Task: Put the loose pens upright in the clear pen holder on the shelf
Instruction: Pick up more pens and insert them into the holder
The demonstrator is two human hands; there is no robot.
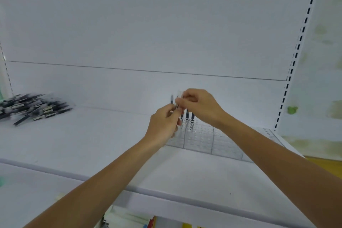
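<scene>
Where the two hands meet, just above the far left corner of the clear pen holder, the left hand has its fingers curled round a small bunch of held pens. Their dark upper ends stick up past its fingertips. The right hand comes in from the right and a little higher. Its thumb and forefinger pinch the pale top of one pen in that bunch. Blur hides how many pens the bunch holds. The two hands touch at the fingertips.

Directly beneath the right hand's fingers, two standing pens are upright in the holder's cells, side by side near its far left corner. The holder itself spreads below and to the right of the hands, a low clear grid that passes under the right wrist and forearm and rests on the white shelf.

Well to the left of the left hand, near the back of the shelf, lies the pile of loose pens, dark barrels with pale clips, heaped on their sides. Behind both hands rises the white back panel. Far to the right of the right hand runs a slotted upright. Below the forearms, under the shelf's front edge, some coloured items show on a lower level, too blurred to identify.
</scene>
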